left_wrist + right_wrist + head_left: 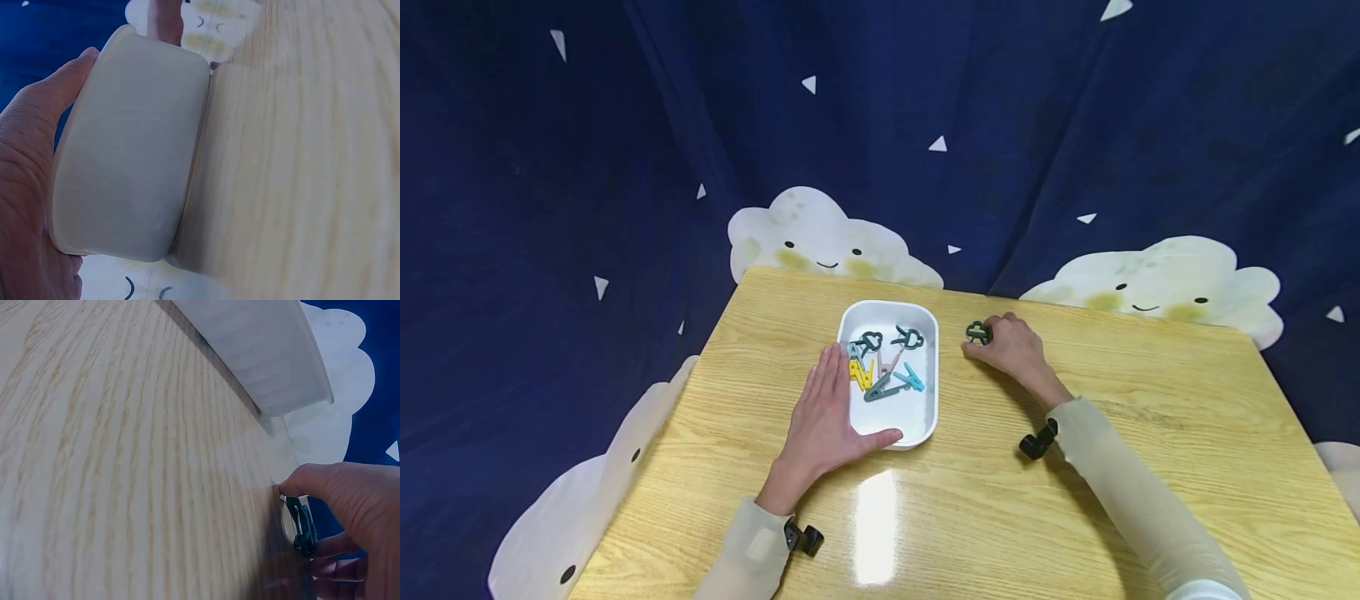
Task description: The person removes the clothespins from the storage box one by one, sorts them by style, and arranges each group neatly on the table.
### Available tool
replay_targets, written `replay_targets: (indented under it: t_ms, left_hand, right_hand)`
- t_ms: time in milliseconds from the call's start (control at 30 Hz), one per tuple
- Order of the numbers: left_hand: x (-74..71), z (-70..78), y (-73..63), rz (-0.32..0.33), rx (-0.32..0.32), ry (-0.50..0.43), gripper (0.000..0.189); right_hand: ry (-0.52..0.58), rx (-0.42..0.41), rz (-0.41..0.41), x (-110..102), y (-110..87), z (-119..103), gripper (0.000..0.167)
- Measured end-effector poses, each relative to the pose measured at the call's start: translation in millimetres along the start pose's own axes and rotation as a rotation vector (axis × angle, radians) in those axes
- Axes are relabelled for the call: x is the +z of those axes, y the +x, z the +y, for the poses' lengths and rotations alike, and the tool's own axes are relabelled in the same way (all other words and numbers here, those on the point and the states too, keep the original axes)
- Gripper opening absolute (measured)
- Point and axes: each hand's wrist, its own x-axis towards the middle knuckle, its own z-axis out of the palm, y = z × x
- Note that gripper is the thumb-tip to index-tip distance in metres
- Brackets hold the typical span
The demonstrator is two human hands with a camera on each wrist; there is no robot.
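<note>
Fingers of the left hand [823,417] lie straight, thumb spread wide; those of the right hand [1015,346] bend into a narrow hold. Beneath, the worktop [1150,392] carries a white tray [880,414], long axis twelve to six, left hand along its nine o'clock side. Out at the tray's two o'clock, the dark green clip [977,332] sits between the nearer, right hand's thumb and fingers, at that hand's ten o'clock, running eleven to five in the right wrist view.
</note>
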Motion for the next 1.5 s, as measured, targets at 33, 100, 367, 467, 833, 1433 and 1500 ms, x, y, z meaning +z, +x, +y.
replay_targets:
  t_ms: [33,100,367,467,833,1433,1500]
  left_hand:
    - [0.2,-0.1,0.1,0.002,0.001,0.001,0.145]
    - [0.2,-0.2,0.0,0.0,0.001,0.001,0.145]
    - [-0.1,-0.8,-0.5,-0.014,-0.007,-0.01,0.146]
    - [-0.1,-1.2,-0.7,-0.012,-0.005,-0.008,0.146]
    - [0.2,-1.8,0.2,0.003,0.004,-0.009,0.146]
    - [0.4,-1.0,-0.3,-0.005,0.003,-0.006,0.146]
    - [-0.2,-0.9,0.0,-0.006,0.002,-0.01,0.146]
  right_hand:
    - [0.0,0.0,0.002,0,-0.3,0,0.064]
    - [0.002,0.0,0.002,1,-0.9,1,0.064]
    - [0.011,-0.01,0.007,3,-3.6,3,0.074]
    - [0.017,-0.006,0.018,4,-4.8,4,0.075]
    - [0.02,-0.004,0.055,0,-12.8,-2,0.078]
    - [0.067,-0.136,0.167,-12,-24.6,-43,0.063]
    - [0.078,-0.153,0.181,-15,-24.7,-50,0.06]
